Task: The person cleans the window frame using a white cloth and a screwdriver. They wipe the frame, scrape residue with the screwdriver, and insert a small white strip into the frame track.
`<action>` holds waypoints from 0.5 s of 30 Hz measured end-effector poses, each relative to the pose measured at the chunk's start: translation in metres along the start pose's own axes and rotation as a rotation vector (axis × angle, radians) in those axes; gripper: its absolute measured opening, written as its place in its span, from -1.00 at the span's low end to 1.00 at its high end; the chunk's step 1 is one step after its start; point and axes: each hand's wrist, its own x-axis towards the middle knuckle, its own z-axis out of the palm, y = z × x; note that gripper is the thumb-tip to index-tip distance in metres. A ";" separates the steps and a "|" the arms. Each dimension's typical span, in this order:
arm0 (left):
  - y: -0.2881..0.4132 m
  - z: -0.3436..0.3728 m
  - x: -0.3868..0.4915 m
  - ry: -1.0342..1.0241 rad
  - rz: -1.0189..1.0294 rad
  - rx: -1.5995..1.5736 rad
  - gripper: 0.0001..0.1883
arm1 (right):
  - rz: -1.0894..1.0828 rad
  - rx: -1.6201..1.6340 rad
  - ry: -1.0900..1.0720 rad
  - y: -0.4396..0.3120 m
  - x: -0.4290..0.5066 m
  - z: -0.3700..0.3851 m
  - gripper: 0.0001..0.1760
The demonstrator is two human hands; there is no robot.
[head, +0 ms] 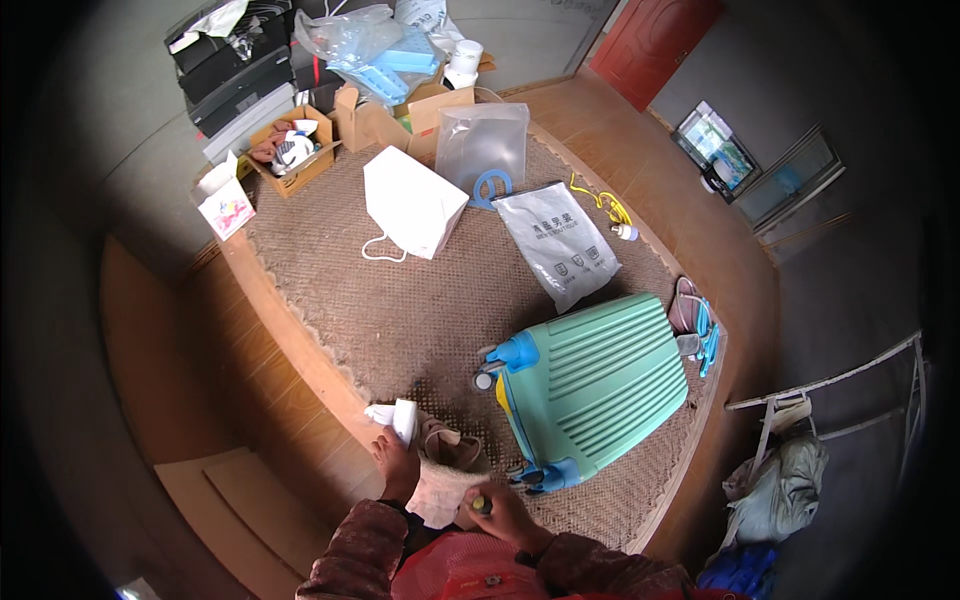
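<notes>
My left hand (396, 463) has its fingers against a small white box (405, 420), apparently gripping it. Behind that box, a crumpled white piece (380, 413) lies at the bed platform's edge. My right hand (506, 514) is closed around a small dark object (482, 505) with a yellowish-green end; the fist hides most of it. Between my hands is a pale pink cloth bag (442, 484), with brownish straps or cloth (454, 444) at its top. A mint-green ribbed suitcase (611, 386) lies on its side to the right, its wheels towards the bag.
On the woven mat (352, 300) are a white paper bag (409, 202), a grey plastic clothing mailer (556, 240), a blue ring (491, 187) and a yellow cord (615, 210). Cardboard boxes (300, 169) line the far side. A metal rack (825, 397) stands at right.
</notes>
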 end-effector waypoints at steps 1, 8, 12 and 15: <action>0.004 0.011 0.011 0.003 0.023 0.078 -0.40 | 0.011 0.056 -0.010 0.003 -0.004 0.003 -0.70; 0.011 0.038 0.059 0.017 0.307 0.277 -0.31 | 0.046 0.044 -0.145 0.001 -0.024 0.013 -0.76; 0.023 0.020 0.077 -0.046 0.407 0.292 -0.44 | -0.126 -0.089 -0.079 -0.010 -0.006 0.010 -0.79; 0.024 0.005 0.091 0.004 0.462 0.286 -0.50 | -0.133 -0.055 -0.039 -0.020 -0.001 0.012 -0.79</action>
